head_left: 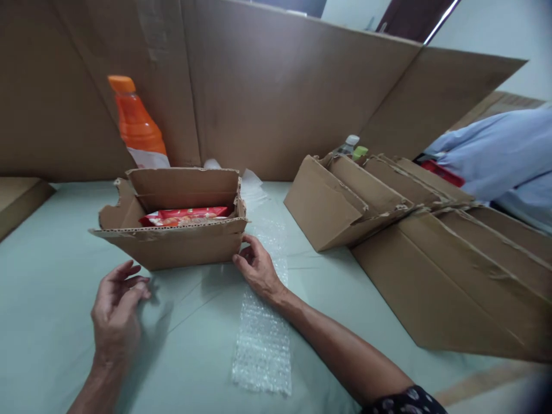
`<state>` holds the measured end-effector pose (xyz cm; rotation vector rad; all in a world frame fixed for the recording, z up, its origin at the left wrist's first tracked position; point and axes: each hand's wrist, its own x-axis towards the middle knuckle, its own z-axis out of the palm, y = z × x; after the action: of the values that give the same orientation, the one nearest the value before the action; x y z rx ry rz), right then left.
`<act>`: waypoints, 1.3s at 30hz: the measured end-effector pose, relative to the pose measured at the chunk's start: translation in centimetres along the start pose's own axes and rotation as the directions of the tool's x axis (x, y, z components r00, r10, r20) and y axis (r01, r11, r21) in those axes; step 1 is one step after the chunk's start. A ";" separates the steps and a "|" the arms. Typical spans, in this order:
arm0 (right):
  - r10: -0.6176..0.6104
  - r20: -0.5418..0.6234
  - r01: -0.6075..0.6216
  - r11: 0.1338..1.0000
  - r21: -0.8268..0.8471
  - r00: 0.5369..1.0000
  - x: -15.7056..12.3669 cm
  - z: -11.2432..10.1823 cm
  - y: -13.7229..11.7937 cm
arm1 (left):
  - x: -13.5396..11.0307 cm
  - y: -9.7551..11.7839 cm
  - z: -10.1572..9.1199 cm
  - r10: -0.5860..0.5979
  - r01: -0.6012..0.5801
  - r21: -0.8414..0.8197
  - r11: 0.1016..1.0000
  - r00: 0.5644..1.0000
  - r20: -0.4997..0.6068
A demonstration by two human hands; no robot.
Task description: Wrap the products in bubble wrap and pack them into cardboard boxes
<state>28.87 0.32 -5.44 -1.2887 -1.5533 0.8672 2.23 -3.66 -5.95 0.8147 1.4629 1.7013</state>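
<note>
A small open cardboard box (190, 248) sits on the green cloth in front of me, with a red printed packet (185, 216) inside it. At its lower right corner is my right hand (259, 267), thumb against the front face and index finger at the side, closed on that corner. My left hand (118, 307) hovers nearer to me, below the box's left end and apart from it. Its fingers are loosely bent and spread, and nothing is in them. Flat under my right wrist runs a strip of bubble wrap (261, 345).
An orange bottle (138, 126) stands behind the box against a tall cardboard wall (276, 80). To the right are divided cardboard boxes (452, 287), with bottle caps (359, 152) showing behind. Blue cloth (504, 149) lies at far right, another cardboard piece (21, 198) at far left.
</note>
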 end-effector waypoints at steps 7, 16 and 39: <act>-0.018 0.027 0.018 1.000 0.001 0.999 0.2 0.3 0.2 | 0.8 -0.6 -0.4 0.007 -0.008 0.127 0.992 1.000 0.008; 0.005 0.023 -0.006 0.998 0.056 1.000 -0.1 0.4 0.3 | 1.8 -1.5 -0.2 -0.010 0.019 -0.055 0.998 0.988 0.152; 0.074 0.114 -0.056 0.986 -0.156 0.991 2.8 -1.2 0.4 | 3.3 -2.8 0.0 0.043 -0.032 -0.044 0.999 0.958 0.282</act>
<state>30.02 3.11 -4.83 -1.4252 -1.7072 0.8950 0.84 -0.68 -8.72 1.0244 1.2222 1.5608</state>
